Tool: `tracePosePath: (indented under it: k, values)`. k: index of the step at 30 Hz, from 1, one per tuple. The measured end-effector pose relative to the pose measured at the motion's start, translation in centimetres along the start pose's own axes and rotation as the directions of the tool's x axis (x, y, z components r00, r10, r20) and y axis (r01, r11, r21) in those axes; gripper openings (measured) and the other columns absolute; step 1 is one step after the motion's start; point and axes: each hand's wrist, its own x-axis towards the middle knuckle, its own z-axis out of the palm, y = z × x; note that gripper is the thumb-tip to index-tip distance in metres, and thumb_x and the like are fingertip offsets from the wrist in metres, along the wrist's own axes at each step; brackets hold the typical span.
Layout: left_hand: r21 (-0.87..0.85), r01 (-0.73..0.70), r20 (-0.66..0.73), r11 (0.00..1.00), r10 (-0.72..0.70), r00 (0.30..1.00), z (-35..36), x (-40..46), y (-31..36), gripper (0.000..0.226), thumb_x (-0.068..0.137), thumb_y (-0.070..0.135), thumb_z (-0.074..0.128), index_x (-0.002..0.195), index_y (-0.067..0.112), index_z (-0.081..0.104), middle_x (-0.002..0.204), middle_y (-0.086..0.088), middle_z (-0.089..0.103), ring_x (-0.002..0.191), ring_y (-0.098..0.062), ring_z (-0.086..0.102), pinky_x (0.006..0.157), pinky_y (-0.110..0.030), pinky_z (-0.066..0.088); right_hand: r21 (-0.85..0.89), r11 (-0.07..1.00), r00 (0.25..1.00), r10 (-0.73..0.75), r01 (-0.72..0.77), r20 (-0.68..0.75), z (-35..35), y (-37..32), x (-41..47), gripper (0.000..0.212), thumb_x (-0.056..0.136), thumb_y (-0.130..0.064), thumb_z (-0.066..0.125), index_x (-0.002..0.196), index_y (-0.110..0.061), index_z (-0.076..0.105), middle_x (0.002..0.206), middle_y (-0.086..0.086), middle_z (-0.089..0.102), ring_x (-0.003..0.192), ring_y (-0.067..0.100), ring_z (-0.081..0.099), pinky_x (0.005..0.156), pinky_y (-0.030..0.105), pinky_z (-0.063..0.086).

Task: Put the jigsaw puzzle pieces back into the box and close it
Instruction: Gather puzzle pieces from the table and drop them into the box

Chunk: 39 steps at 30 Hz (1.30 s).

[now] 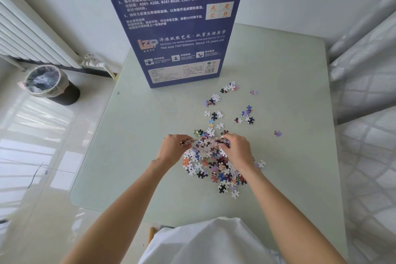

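A tall dark-blue puzzle box [177,28] with white print stands upright at the far side of the pale table [132,135]; its top is out of frame. A heap of jigsaw pieces [212,167] lies near the table's middle. My left hand [174,149] and my right hand [239,151] cup the far end of the heap from both sides, fingers closed around a bunch of pieces pressed between them. Loose pieces [231,109] trail from the heap toward the box, and one stray piece [278,133] lies off to the right.
A lined waste bin [50,84] stands on the floor at the left, below a white radiator [27,36]. A quilted bed cover [368,113] borders the table's right edge. White clothing [203,242] fills the near edge.
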Motion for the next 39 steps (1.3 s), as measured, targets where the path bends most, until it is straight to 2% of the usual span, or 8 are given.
tracePosePath:
  k: [3,7,12,19,21,30,34,39]
  values:
    - [-0.021,-0.015,-0.011,1.0,0.015,1.0,-1.7,-0.5,0.5,0.024,0.087,0.019,0.065,0.11,0.016,0.069,0.104,-0.001,0.071,0.091,-0.016,0.067,0.071,-0.009,0.039,0.009,0.998,0.998,0.06,-0.06,0.02,-0.8,-0.2,-0.4,0.031,0.085,-0.021,0.067,0.111,-0.006,0.065,0.101,0.005,0.071,0.078,0.015,0.066,0.074,0.025,0.053]
    - [-0.098,-0.131,-0.142,0.987,0.116,0.983,-5.8,-1.3,2.2,0.021,0.084,0.021,0.068,0.105,0.019,0.072,0.093,0.002,0.073,0.079,-0.012,0.068,0.065,-0.001,0.037,0.171,0.977,0.991,0.134,-0.13,-0.007,-4.4,-2.0,-0.9,0.021,0.084,-0.024,0.067,0.101,-0.011,0.069,0.085,-0.002,0.071,0.053,0.005,0.056,0.049,0.013,0.045]
    - [-0.111,-0.325,-0.323,0.939,0.275,0.905,-10.8,-1.4,5.0,0.022,0.081,0.021,0.071,0.104,0.023,0.072,0.092,0.009,0.072,0.07,0.004,0.06,0.073,-0.02,0.053,0.432,0.901,0.987,0.099,-0.035,-0.127,-11.9,-5.6,-0.7,0.013,0.08,-0.027,0.07,0.092,-0.02,0.07,0.081,-0.011,0.07,0.069,0.005,0.067,0.064,0.023,0.054]
    - [0.205,-0.652,-0.641,0.73,0.604,0.473,-23.3,3.0,14.5,0.022,0.087,0.02,0.064,0.109,0.016,0.07,0.1,0.007,0.07,0.085,0.0,0.063,0.072,-0.007,0.049,0.584,0.774,0.946,-0.057,0.243,-0.318,-21.2,-12.5,4.3,0.014,0.078,-0.019,0.073,0.085,-0.03,0.068,0.082,-0.007,0.072,0.072,0.008,0.068,0.066,0.025,0.054]
    - [0.227,-0.656,-0.665,0.72,0.606,0.436,-26.3,5.1,16.1,0.022,0.088,0.018,0.063,0.109,0.016,0.069,0.102,0.008,0.068,0.088,0.0,0.062,0.073,-0.005,0.048,0.574,0.757,0.925,-0.104,0.311,-0.365,-23.1,-14.2,6.4,0.014,0.079,-0.017,0.073,0.086,-0.028,0.068,0.082,-0.005,0.071,0.072,0.011,0.069,0.068,0.031,0.056]
    - [0.328,-0.306,-0.422,0.894,0.429,0.799,-31.4,11.2,16.8,0.026,0.09,0.02,0.055,0.113,0.025,0.066,0.103,-0.004,0.07,0.094,-0.025,0.063,0.08,-0.029,0.048,0.275,0.781,0.768,-0.366,0.56,-0.526,-29.0,-21.1,16.2,0.018,0.08,-0.027,0.071,0.094,-0.015,0.07,0.086,0.0,0.07,0.081,0.018,0.068,0.074,0.035,0.055]
    - [0.31,-0.297,-0.379,0.903,0.404,0.833,-31.1,11.4,16.0,0.026,0.091,0.027,0.052,0.113,0.027,0.065,0.105,0.002,0.069,0.098,-0.02,0.061,0.083,-0.029,0.047,0.002,0.713,0.626,-0.614,0.701,-0.482,-29.4,-23.0,19.0,0.021,0.081,-0.027,0.068,0.095,-0.012,0.071,0.088,0.003,0.07,0.074,0.014,0.063,0.069,0.033,0.052]
    - [0.273,-0.344,-0.411,0.899,0.432,0.803,-31.1,10.9,15.7,0.019,0.088,0.033,0.059,0.1,0.025,0.07,0.093,0.008,0.071,0.089,-0.011,0.061,0.079,-0.023,0.043,-0.311,0.578,0.554,-0.815,0.754,-0.171,-28.8,-24.0,21.4,0.018,0.084,-0.01,0.064,0.1,-0.008,0.069,0.099,0.005,0.068,0.087,0.019,0.064,0.076,0.029,0.047]
